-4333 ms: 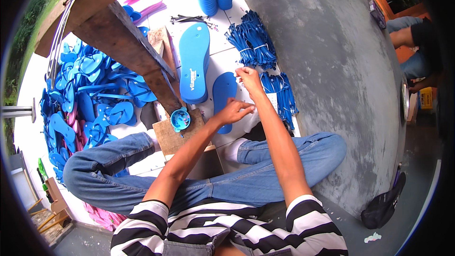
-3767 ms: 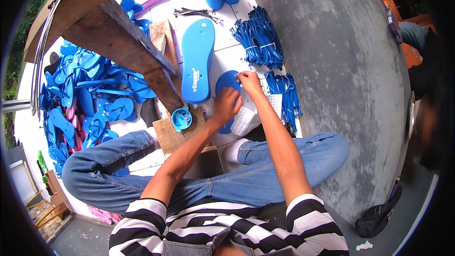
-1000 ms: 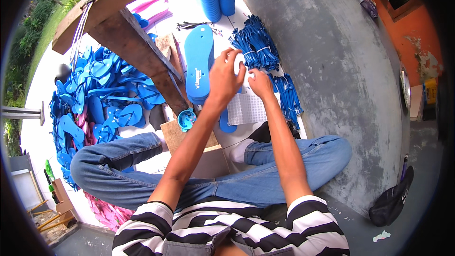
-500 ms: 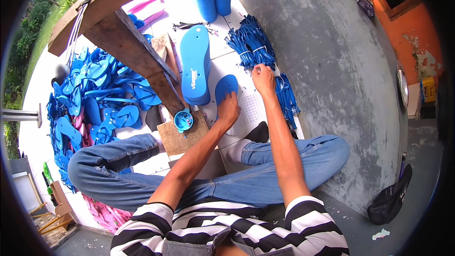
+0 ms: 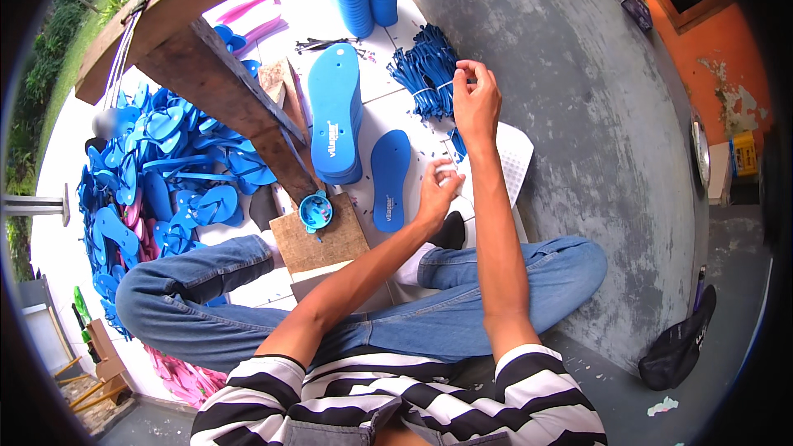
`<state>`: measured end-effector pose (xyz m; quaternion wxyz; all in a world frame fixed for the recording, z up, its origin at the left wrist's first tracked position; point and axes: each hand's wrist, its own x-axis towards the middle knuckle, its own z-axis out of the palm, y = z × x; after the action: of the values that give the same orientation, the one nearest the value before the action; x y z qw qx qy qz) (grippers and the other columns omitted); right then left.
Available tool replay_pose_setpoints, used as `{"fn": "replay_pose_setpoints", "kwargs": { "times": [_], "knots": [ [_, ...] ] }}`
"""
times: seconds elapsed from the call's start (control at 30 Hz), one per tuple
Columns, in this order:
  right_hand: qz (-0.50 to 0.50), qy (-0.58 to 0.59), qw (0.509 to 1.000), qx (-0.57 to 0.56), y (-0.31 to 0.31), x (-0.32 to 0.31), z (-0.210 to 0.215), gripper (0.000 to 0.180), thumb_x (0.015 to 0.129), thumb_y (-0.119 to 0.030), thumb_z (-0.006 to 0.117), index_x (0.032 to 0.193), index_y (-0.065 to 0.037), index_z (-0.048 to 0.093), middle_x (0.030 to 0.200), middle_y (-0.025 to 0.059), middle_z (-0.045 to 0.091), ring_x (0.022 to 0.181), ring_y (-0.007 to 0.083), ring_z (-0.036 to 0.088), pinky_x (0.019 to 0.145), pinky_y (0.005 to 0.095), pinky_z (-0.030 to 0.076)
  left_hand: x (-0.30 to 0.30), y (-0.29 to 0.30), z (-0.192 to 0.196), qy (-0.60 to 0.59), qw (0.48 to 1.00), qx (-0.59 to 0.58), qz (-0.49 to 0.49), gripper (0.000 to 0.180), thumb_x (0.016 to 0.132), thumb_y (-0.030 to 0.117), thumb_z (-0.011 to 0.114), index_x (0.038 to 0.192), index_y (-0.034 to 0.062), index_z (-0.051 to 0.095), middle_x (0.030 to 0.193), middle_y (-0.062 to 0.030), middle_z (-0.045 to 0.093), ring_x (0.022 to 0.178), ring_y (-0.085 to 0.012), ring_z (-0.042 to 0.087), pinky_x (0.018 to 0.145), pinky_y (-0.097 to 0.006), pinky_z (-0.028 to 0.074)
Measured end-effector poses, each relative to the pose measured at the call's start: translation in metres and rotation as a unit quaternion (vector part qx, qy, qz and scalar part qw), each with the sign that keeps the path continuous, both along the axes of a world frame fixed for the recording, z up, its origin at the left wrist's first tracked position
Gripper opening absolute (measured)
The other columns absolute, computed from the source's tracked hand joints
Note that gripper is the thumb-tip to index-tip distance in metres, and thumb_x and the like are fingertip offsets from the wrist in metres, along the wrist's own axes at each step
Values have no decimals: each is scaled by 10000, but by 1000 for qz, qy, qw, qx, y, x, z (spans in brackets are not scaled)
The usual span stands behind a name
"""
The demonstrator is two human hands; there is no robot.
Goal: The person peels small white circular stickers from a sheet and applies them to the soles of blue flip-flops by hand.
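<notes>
The right hand (image 5: 477, 103) had moved up to pinch a strap (image 5: 425, 74) from the bundle, while the left hand (image 5: 435, 190) left the sole (image 5: 390, 180), fingers loosely curled.

A single head-worn fisheye camera is looking steeply down, close over the lap, onto the white tiled floor (image 5: 396, 107).

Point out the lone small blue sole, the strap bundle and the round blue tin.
small blue sole (image 5: 390, 182): head view, middle of its top face.
strap bundle (image 5: 425, 74): head view, centre.
round blue tin (image 5: 315, 211): head view, its open top.
</notes>
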<state>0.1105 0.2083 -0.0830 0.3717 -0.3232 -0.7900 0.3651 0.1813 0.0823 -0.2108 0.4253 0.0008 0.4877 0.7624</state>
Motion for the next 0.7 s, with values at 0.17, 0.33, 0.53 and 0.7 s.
{"fn": "replay_pose_setpoints", "kwargs": {
  "times": [0.17, 0.33, 0.53, 0.7],
  "knots": [
    [11, -43, 999, -16, 2, -3, -39, 186, 897, -153, 623, 1043, -47, 670, 891, 135, 658, 822, 303, 653, 742, 418, 512, 20, -24, -51, 371, 859, -230, -266, 478, 859, 305, 727, 1239, 67, 563, 1010, -163, 641, 918, -323, 648, 813, -423, 530],
    [124, -16, 941, -314, 12, 13, -138, 244, 877, -126, 679, 1096, -24, 646, 857, 69, 686, 626, 104, 604, 557, 267, 467, -28, -21, -33, 571, 761, -274, -139, 351, 863, 213, 674, 1171, 66, 590, 1082, -153, 593, 1044, -364, 574, 863, -472, 479],
    [171, -73, 893, -411, -22, 23, -189, 342, 827, -76, 732, 1149, -15, 631, 907, 69, 695, 733, 114, 633, 640, 246, 480, -103, -37, -46, 639, 668, -377, -54, 612, 815, 287, 729, 1314, 24, 490, 1323, -171, 501, 1209, -377, 477, 938, -488, 426],
    [180, -121, 882, -418, -20, 20, -206, 354, 858, -60, 716, 1189, 3, 608, 941, 75, 687, 805, 129, 626, 727, 249, 494, -101, -46, -60, 673, 620, -388, -110, 762, 798, 401, 743, 1386, 23, 442, 1392, -146, 460, 1261, -345, 441, 984, -491, 375]
  ]
}}
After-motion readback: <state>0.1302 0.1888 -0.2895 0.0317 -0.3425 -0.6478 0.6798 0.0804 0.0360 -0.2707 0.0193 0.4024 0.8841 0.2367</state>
